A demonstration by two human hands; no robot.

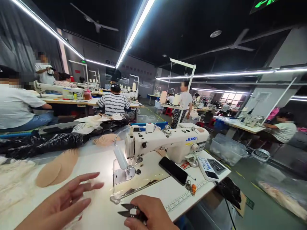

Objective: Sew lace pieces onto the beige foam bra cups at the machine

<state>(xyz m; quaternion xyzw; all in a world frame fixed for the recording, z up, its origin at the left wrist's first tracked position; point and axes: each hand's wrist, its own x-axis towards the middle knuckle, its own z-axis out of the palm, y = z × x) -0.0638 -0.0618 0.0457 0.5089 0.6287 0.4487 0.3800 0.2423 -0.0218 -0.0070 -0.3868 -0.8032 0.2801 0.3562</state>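
Note:
My right hand is closed around black thread snips, whose two blades point left and stand apart, in front of the sewing machine. To the left, my left hand is held over the white table with its fingers apart and nothing in them. The white sewing machine stands behind both hands, its needle area lit by a small lamp. Beyond my left hand lie overlapping beige oval pieces.
A black phone, a keychain and a control panel lie right of the machine. Cream fabric is piled at left. A thread stand rises behind. Several people sit or stand beyond, among other sewing machines.

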